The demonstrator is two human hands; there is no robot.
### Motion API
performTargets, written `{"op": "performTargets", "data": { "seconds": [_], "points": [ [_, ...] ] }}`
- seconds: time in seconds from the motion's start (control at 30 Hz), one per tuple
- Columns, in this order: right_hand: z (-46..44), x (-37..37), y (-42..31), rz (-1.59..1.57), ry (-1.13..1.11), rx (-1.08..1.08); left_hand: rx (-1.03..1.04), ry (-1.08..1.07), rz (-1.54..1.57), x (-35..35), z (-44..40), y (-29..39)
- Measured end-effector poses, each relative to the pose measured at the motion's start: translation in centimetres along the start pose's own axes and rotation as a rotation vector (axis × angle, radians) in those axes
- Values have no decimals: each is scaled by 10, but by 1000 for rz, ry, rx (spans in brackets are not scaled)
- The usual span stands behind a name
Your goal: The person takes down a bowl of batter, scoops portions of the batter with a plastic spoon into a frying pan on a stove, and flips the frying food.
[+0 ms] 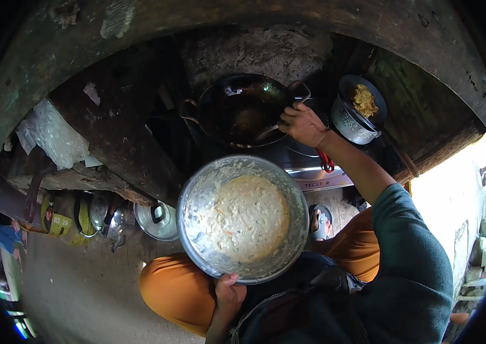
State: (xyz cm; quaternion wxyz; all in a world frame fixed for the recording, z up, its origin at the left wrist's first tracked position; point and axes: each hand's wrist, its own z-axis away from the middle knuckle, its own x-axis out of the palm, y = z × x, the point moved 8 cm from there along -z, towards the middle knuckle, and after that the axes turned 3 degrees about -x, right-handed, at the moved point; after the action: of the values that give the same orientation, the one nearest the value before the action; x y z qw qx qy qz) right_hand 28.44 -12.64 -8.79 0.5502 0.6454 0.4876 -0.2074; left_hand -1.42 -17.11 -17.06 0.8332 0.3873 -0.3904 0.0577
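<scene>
**Rough back wall (260,49), big metal bowl (296,229) right in front of me**

So the bowl's by my orange knee (174,289), thick pale batter (249,215) inside. Left hand (230,291) is clamped on its near rim, thumb over the top. Right hand (305,123) is at the dark wok's (217,106) right edge, closed around what looks like a spoon (267,132). Further right, fried food (364,101) sits above a silver pot (351,126).

Black stovetop (305,161) supports a wok (237,106) at left and a metal pot (348,126) at right. Wooden ledge (100,183) bears crumpled clear plastic (59,135). Grey floor (91,289) carries a slippered foot (320,222) and a gas cylinder (70,221).
</scene>
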Motion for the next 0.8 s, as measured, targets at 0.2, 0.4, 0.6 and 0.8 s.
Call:
{"op": "performTargets", "data": {
  "seconds": [0.2, 0.4, 0.6, 0.8],
  "points": [
    [0, -2, 15, -15, 16, 65, -5, -9, 6, 0, 1, 0],
    [-5, 11, 15, -25, -72, 0, 5, -16, 9, -2, 0, 0],
    [-10, 30, 25, -48, -54, 124, -3, -30, 18, -5, -1, -1],
    [-17, 35, 20, 46, 0, 171, 4, -28, 13, -4, 0, 1]
  ]
}}
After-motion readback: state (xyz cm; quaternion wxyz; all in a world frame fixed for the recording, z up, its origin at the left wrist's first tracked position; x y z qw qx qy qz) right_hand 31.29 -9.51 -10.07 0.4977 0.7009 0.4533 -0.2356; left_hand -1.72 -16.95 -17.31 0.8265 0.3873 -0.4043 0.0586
